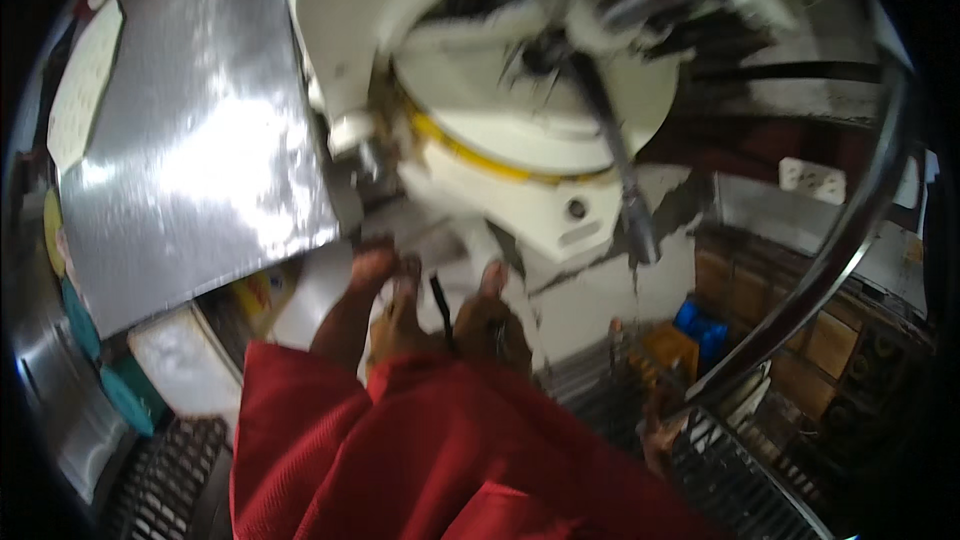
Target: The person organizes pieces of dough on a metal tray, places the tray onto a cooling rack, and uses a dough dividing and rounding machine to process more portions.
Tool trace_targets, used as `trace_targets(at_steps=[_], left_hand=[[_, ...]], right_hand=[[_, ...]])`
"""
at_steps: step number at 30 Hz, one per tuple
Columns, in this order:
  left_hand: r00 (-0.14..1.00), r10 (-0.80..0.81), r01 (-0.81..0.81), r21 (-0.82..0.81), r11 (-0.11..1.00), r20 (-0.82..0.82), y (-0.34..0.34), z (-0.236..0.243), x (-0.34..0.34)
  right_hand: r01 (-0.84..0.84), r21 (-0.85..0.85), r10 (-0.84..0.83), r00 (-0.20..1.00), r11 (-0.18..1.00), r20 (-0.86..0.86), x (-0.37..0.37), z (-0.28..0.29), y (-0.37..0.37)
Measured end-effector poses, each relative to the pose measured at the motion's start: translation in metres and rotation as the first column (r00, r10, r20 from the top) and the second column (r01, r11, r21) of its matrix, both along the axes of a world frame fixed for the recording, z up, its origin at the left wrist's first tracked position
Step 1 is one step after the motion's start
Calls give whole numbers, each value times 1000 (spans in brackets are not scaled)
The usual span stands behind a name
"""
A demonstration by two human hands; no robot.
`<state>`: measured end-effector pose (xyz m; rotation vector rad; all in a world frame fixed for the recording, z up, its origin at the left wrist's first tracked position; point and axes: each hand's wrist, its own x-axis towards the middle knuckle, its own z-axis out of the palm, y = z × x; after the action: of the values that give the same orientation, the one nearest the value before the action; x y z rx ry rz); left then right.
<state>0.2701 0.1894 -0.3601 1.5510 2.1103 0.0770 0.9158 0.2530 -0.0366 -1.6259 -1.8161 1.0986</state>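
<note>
A large cream mixing machine with a yellow band and a round opening stands in front of me. A grey lever hangs down across its face. At the near right corner of a shiny steel table, my left hand reaches forward, close to the machine's base. Its fingers are blurred and partly hidden. My right hand is low on the right, beside the lower end of a long curved metal bar. Blur hides whether its fingers wrap round the bar.
My red garment fills the lower middle. A perforated pale board lies on the table's left edge. On the right are an orange box, a blue object, a metal rack and a white socket plate.
</note>
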Motion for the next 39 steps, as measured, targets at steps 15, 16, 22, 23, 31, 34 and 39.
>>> trace_targets(at_steps=[15,16,22,23,31,34,39], left_hand=[[995,101,-103,-246,964,-19,23,56,0],[994,111,-109,-240,965,-5,22,52,0],[990,135,-109,-350,930,49,42,80,-1],[989,137,-101,-402,910,61,44,87,-2],[991,134,-123,-355,927,6,38,82,-1],[991,135,-124,-362,924,5,42,83,0],[985,170,-158,-293,943,13,29,64,-2]], right_hand=[[21,-98,-18,999,995,38,-105,64,31],[21,-101,-17,999,995,39,-103,62,30],[-1,-44,2,1000,999,26,-78,54,27],[-19,-50,21,999,999,37,-81,56,29],[-40,-62,48,989,997,141,-83,57,34],[-45,-50,47,998,998,32,-94,57,32],[66,-4,-65,989,998,132,-99,55,30]])
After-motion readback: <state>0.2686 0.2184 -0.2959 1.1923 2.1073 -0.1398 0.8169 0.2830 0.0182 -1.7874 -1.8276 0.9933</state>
